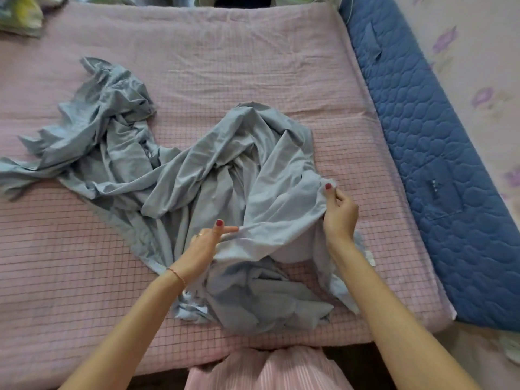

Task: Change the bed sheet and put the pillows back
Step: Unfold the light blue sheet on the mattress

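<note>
A crumpled pale grey-blue cotton bed sheet point(197, 175) lies in a loose heap across the middle of the bed, one twisted tail of it trailing off toward the left edge and another bunch gathered at the near edge, just in front of the person. Both hands are on it. The right hand point(339, 212) is closed on a raised edge of the sheet, thumb and fingers pinching the cloth so that it lifts clear of the bed there. The left hand point(201, 250) grips a fold lower down, the fingers curled into the fabric while the forefinger sticks out straight along the hem (the nails are painted dark red, and a thin pink bracelet point(177, 275) sits on that wrist). Between the two hands the cloth is drawn fairly taut.

Under the sheet is a pink quilted mattress cover with a thin dark grid pattern point(70, 249), wrinkled toward the far end and covering the whole bed. Along the right side runs a blue quilted pad with a rounded stitched pattern point(439, 153), lying just beside the mattress. Beyond it is a pale surface printed with purple flowers point(478, 66). In the far left corner rests a bundle of yellow-green and white patterned cloth point(21, 14), well apart from the sheet. At the near edge shows the person's pink striped garment point(267, 370).
</note>
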